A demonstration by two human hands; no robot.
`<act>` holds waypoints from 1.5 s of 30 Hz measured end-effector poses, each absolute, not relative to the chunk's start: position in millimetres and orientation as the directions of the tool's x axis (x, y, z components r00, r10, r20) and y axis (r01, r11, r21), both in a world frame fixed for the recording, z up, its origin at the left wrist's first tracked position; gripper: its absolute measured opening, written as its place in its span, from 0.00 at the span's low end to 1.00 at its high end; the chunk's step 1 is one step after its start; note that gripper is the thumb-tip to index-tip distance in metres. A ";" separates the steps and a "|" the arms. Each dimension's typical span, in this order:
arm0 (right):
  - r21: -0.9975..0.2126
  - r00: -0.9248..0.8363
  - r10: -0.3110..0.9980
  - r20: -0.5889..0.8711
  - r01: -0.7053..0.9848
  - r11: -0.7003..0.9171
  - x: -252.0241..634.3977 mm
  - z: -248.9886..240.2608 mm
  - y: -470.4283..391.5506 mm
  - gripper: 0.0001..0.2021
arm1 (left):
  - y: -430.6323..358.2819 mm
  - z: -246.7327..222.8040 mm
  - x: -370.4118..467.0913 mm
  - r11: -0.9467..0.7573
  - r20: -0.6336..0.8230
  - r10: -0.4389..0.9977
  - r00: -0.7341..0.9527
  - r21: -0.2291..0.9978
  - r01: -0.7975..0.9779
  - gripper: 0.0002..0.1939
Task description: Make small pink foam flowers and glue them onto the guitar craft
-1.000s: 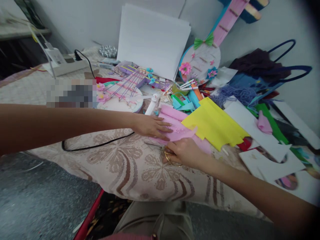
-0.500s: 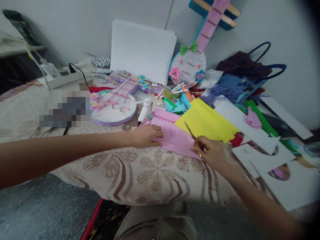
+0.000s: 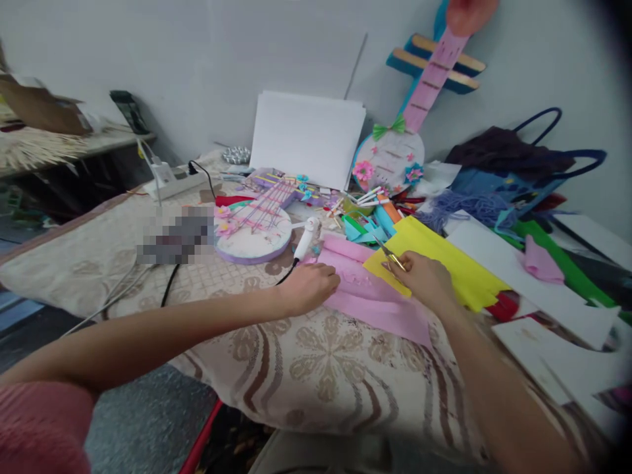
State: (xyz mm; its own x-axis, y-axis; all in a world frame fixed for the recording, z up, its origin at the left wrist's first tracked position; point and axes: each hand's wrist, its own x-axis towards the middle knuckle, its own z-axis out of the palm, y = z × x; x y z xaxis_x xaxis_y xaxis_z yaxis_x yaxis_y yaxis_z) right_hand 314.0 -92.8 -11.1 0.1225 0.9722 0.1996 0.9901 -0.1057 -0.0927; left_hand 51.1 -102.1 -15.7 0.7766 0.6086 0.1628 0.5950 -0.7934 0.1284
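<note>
My right hand (image 3: 424,280) is closed around the gold-coloured handles of a pair of scissors (image 3: 392,255). The blades point up and left, over the corner of a yellow paper sheet (image 3: 444,263). My left hand (image 3: 312,287) is closed, fingers curled, at the left edge of a pink crepe paper sheet (image 3: 380,316). What its fingertips hold, if anything, is hidden. Small ruffled pink pieces lie on the sheet, and its far edge is rolled. Just behind my left hand lies a white glue gun (image 3: 306,240) with a black cord.
A round, stringed toy instrument (image 3: 257,240) lies left of the glue gun. Another decorated one (image 3: 390,161) leans on the wall beside white boards (image 3: 306,138). Blue yarn (image 3: 451,209), a blue bag (image 3: 528,187) and cut white card (image 3: 538,345) crowd the right. A power strip (image 3: 175,186) stands back left.
My right hand has lifted the scissors from the pink sheet's right edge to over the yellow paper. My left fingers have curled in more. The whole view has shifted.
</note>
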 end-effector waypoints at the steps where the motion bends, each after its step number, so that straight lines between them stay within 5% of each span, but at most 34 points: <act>1: -0.079 0.134 0.973 0.185 0.989 -0.122 318.2 -13.5 -92.1 0.23 | -102.1 -10.5 48.6 -0.764 0.180 0.645 0.743 0.166 0.624 0.10; 5: -0.047 0.159 0.973 0.166 0.987 -0.153 333.4 -27.2 -95.0 0.23 | -97.5 6.4 42.4 -0.587 0.269 0.797 0.541 0.558 0.586 0.06; 8: -0.073 0.091 0.973 0.213 0.994 -0.077 339.7 -35.8 -97.1 0.21 | -90.9 9.7 52.2 -0.421 0.237 0.843 0.483 0.849 0.319 0.08; 11: -0.119 0.038 0.917 0.397 0.993 0.011 342.6 -37.4 -96.6 0.18 | -82.8 9.6 73.2 -0.226 0.168 0.871 0.461 0.971 0.072 0.08; 15: -0.338 0.074 0.835 0.546 0.931 0.139 336.1 -31.9 -99.7 0.15 | -69.9 10.2 97.9 -0.063 0.148 0.899 0.411 0.975 -0.213 0.09; 20: -0.729 0.092 0.958 0.273 0.669 0.143 300.7 -28.7 -111.3 0.18 | -59.3 -0.3 104.6 -0.020 0.129 0.945 0.299 0.940 -0.340 0.09; 24: -0.943 -0.130 0.983 0.131 0.288 0.164 266.1 -24.8 -108.2 0.19 | -59.0 -15.2 102.7 -0.076 0.192 0.912 0.362 0.947 -0.311 0.13; 31: -0.992 -0.054 0.997 0.056 -0.113 0.050 236.5 -22.9 -91.9 0.13 | -58.9 -25.6 96.0 -0.191 0.241 0.863 0.444 0.969 -0.154 0.13; 40: -0.985 0.140 0.982 0.127 -0.101 0.142 247.5 -32.6 -96.4 0.12 | -62.1 -23.8 92.1 -0.094 0.082 0.888 0.453 0.996 0.004 0.11; 45: -0.979 0.177 0.977 0.121 -0.144 0.148 252.4 -31.0 -98.7 0.11 | -58.9 -26.6 84.5 -0.347 0.251 0.918 0.306 0.883 0.317 0.07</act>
